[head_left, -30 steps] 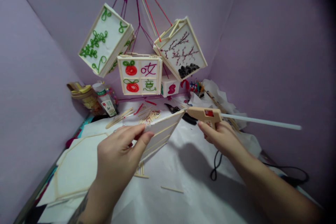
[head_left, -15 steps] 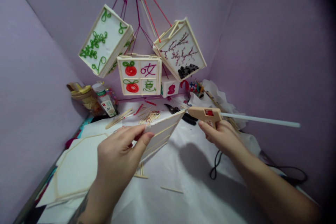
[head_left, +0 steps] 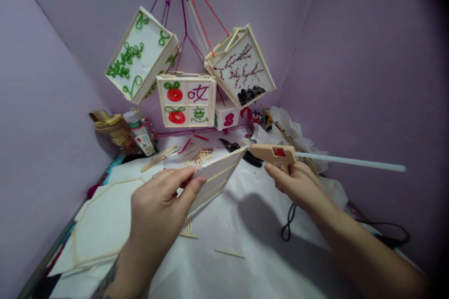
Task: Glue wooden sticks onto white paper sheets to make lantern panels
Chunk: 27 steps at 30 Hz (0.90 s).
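My left hand (head_left: 164, 205) pinches the near corner of a white paper panel (head_left: 219, 180) framed with thin wooden sticks. The panel is held tilted above the table. My right hand (head_left: 298, 182) is wrapped round the handle of a beige hot glue gun (head_left: 275, 152). A long translucent glue stick (head_left: 351, 161) juts out of the gun's back end. The nozzle is at the panel's far upper corner; whether it touches cannot be made out. Below the panel lie a few short wooden sticks (head_left: 189, 229) and one loose stick (head_left: 229, 253).
Decorated paper lanterns (head_left: 186, 100) hang by cords over the table's back. Black-handled pliers (head_left: 252, 159) lie behind the panel, near scattered sticks (head_left: 199, 155). A cup (head_left: 115, 133) and bottle (head_left: 143, 138) stand back left. Framed paper (head_left: 101, 224) lies left; a black cord (head_left: 288, 224) is at right.
My right hand and the glue gun have shifted very slightly, with the glue stick's end a little farther right. The left hand and panel are almost unmoved.
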Tool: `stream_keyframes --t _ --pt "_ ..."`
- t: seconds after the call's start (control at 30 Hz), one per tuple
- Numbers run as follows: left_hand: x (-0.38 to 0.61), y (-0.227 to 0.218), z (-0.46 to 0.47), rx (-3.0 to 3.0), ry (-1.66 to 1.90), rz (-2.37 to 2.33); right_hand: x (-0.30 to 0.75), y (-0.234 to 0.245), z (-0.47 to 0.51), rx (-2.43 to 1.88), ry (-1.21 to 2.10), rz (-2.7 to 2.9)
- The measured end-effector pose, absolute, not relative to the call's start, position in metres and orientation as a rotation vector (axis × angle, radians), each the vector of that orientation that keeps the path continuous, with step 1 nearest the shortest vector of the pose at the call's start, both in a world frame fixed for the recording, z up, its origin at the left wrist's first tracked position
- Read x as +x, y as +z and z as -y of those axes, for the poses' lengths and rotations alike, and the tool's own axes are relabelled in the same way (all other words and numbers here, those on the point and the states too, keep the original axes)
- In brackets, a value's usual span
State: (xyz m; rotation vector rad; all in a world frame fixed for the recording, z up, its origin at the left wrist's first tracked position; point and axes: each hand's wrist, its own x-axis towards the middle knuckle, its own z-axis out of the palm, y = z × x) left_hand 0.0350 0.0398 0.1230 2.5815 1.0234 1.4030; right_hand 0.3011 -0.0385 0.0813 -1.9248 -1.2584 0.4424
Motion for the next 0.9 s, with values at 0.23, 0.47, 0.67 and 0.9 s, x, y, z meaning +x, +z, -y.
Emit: stream_keyframes --t 0.23,0.47,0.67,0.9 --pt "0.035 0.123 -0.039 2.591 1.415 -0.984 0.296 0.084 0.041 -1.884 0.473 1.3" --pt "0.037 0.123 -0.037 2.602 1.423 -0.959 0.291 0.084 0.043 -1.85 0.491 1.284" --pt "0.037 0.122 -0.037 2.617 1.431 -0.941 0.289 0.083 0.044 -1.791 0.533 1.284" --pt "0.036 0.122 -0.038 2.62 1.417 -0.958 0.289 0.08 0.046 -1.642 0.822 1.233"
